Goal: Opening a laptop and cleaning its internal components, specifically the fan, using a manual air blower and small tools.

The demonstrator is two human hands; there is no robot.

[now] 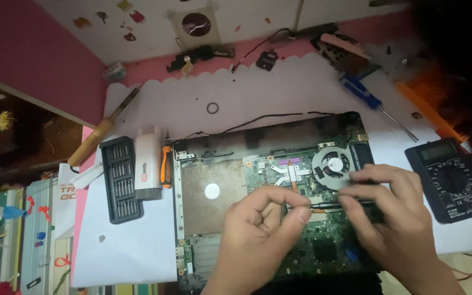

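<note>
From above, the left hand (266,229) and right hand (391,213) both pinch a thin dark tool (329,205) over the opened laptop (214,218) mid-bench. Bit case (120,179) lies near the left edge, multimeter (449,177) at the right.

A multimeter (450,180) lies at the right edge of the white work sheet, a dark rectangular body with a greyish rectangular display (438,151) at its upper end (unlit, no reading discernible) above a round selector dial. At the left edge, partly under the sheet, lies a flat white carton (68,191) with orange-red lettering. On the opened laptop's circuit board (279,175), a small purple rectangular label (289,161) sits near the fan. A round white sticker (212,191) marks the bare metal bay.
</note>
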